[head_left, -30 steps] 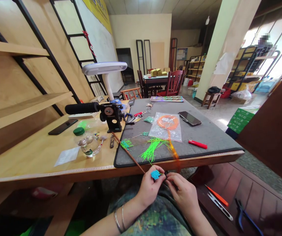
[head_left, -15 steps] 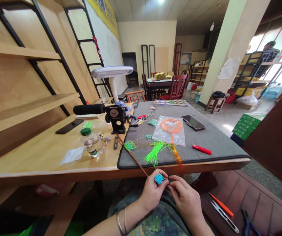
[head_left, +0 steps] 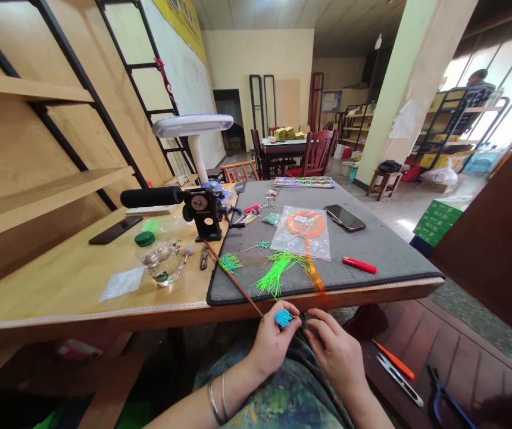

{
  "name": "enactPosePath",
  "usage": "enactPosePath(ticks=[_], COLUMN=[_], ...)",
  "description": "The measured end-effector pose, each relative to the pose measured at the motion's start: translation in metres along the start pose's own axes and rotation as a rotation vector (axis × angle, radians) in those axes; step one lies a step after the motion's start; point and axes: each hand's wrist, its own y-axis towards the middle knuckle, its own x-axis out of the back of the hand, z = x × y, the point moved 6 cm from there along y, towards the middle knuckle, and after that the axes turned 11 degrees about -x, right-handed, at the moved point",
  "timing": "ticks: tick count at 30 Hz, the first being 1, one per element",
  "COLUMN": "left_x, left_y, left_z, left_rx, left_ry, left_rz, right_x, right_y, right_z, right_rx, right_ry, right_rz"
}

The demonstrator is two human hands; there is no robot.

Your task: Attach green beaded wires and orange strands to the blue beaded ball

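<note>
My left hand (head_left: 274,339) is closed over my lap, with a cluster of small blue beads (head_left: 283,317) between thumb and fingers. A thin yellow-green strand shows at the cluster. Just to the right, my right hand (head_left: 339,348) is curled, thumb and forefinger close together; whatever is between them is too small to make out. A thin brown stick (head_left: 240,288) slants from the table down to my left hand; whether that hand touches it is unclear. Green and blue pieces (head_left: 229,263) hang on the stick. A bundle of bright green strands (head_left: 276,275) lies on the grey mat (head_left: 247,205).
Behind the stick stands a black clamp device (head_left: 202,214). Orange line (head_left: 305,223) in a clear bag, a phone (head_left: 345,217) and a red marker (head_left: 359,266) lie on the mat. A glass bowl (head_left: 162,265) is left; an orange tool (head_left: 394,360) and pliers (head_left: 446,396) lie right.
My right hand has drawn slightly away from the left, leaving a small gap between their fingertips. The blue cluster stays in my left hand. The whole view has shifted a little.
</note>
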Motion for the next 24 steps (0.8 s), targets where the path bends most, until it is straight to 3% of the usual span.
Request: enactPosePath(ticks=[24], left_x=[-0.0045], left_y=[0.005], left_z=[-0.0023], left_rx=[0.012], left_ry=[-0.022], left_rz=[0.001], right_x=[-0.0002], right_y=[0.0053], right_z=[0.0045], right_rx=[0.043], right_ry=[-0.027], right_rz=[-0.057])
